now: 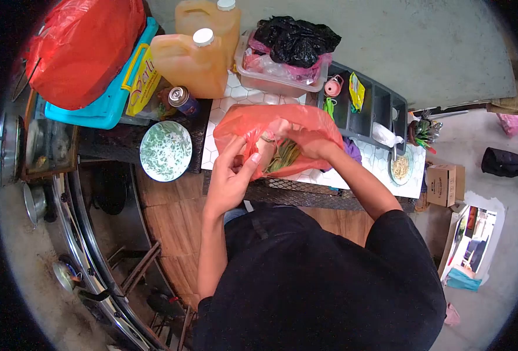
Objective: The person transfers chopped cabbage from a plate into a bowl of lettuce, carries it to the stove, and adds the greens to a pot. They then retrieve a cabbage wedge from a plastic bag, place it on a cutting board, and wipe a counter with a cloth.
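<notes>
A red plastic bag (235, 120) lies on the white hexagon-patterned table top (414, 184), its mouth open toward me. Green, long leafy pieces (283, 155) and something pale show inside it. My left hand (234, 169) pinches the bag's near left edge between thumb and fingers. Reaching in from the right, my right hand (313, 143) is inside the bag's mouth, its fingers partly hidden by the red plastic, so what they hold cannot be made out.
Left of the bag are a green-and-white plate (165, 151), a spray can (183, 100) and two orange jugs (192, 64). Behind stand a plastic tub (276, 85) and a grey divided tray (361, 121). A small dish (400, 169) is at the right.
</notes>
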Action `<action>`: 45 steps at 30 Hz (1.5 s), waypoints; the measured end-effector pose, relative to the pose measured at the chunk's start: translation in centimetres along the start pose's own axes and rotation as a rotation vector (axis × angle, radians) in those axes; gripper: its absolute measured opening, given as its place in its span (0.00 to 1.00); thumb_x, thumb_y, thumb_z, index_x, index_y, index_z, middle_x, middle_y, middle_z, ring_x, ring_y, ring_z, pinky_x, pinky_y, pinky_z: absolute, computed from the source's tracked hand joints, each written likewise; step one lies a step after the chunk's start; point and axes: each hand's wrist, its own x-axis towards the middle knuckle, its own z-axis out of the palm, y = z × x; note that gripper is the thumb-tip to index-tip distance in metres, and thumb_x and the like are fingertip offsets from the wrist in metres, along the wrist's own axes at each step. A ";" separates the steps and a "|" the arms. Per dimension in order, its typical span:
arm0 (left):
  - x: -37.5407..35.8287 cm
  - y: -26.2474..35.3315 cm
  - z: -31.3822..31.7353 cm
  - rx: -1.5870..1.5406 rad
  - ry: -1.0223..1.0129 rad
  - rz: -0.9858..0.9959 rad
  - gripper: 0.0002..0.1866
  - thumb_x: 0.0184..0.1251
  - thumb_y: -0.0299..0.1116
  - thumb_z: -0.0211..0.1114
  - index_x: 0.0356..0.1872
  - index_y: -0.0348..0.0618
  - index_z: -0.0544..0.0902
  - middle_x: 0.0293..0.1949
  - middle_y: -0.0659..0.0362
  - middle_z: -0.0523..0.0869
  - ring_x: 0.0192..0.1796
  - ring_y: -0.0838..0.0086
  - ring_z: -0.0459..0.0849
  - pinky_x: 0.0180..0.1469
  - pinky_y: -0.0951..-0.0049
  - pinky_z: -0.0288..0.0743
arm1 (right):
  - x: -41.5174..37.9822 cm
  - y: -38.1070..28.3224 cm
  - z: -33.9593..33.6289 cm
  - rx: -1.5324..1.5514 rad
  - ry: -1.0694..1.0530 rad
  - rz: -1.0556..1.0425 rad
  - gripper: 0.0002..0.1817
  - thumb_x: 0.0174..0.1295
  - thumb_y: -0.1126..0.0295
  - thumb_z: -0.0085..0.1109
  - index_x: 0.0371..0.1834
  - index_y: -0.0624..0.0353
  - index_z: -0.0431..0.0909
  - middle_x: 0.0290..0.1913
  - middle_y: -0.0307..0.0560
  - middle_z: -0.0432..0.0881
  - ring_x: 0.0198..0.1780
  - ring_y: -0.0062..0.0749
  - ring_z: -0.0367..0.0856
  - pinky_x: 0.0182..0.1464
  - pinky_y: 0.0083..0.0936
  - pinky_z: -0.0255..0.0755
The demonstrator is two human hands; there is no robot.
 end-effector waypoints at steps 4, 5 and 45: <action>-0.1 -0.5 0.0 0.036 0.014 0.004 0.17 0.70 0.26 0.64 0.57 0.31 0.76 0.44 0.64 0.76 0.36 0.86 0.74 0.36 0.83 0.70 | -0.8 1.6 4.0 -0.247 0.084 -0.134 0.30 0.55 0.69 0.58 0.66 0.54 0.75 0.68 0.53 0.73 0.53 0.51 0.83 0.56 0.43 0.76; -0.1 -0.4 0.1 0.017 0.011 0.015 0.17 0.70 0.26 0.64 0.57 0.31 0.76 0.43 0.65 0.75 0.35 0.86 0.72 0.35 0.84 0.69 | -1.1 0.4 3.6 -0.246 0.078 -0.130 0.30 0.55 0.69 0.58 0.66 0.54 0.75 0.68 0.53 0.73 0.53 0.51 0.83 0.56 0.43 0.76; 0.0 -0.3 -0.7 -0.115 0.034 0.056 0.20 0.71 0.24 0.62 0.62 0.32 0.75 0.52 0.60 0.80 0.44 0.83 0.80 0.44 0.79 0.77 | 4.5 0.6 8.6 -0.396 0.039 -0.237 0.16 0.58 0.70 0.58 0.49 0.60 0.85 0.48 0.55 0.86 0.53 0.49 0.83 0.54 0.40 0.76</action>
